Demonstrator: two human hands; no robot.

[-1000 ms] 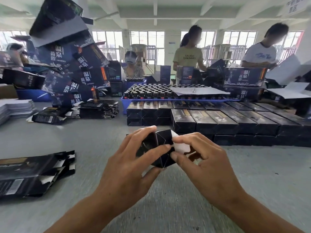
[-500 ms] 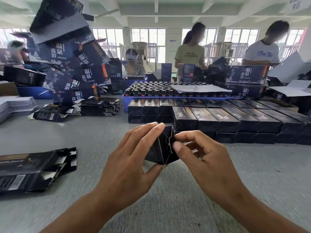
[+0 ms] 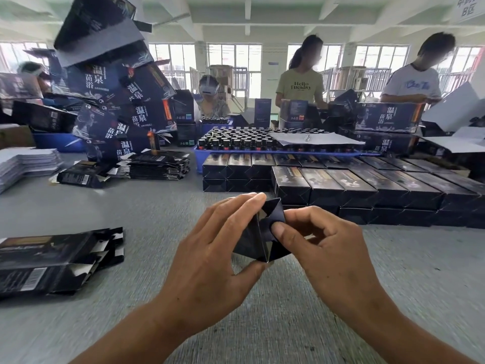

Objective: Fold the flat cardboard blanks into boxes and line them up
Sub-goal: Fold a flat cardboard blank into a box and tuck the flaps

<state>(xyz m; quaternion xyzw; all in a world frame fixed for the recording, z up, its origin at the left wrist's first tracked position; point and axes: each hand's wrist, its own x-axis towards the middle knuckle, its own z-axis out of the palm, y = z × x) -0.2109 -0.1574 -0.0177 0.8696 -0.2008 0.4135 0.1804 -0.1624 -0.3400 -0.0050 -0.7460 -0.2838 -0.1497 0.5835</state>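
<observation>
1. Head view: my left hand cradles the half-formed dark cardboard box just above the grey counter, fingers curled along its left face and thumb under its near corner. My right hand pinches the end flap, thumb pressing it inward.
2. The box's long axis points away from me toward the lined-up row of finished dark boxes, which lies ahead and right, nearer my right hand.
3. The stack of flat dark cardboard blanks waits at my left.
</observation>
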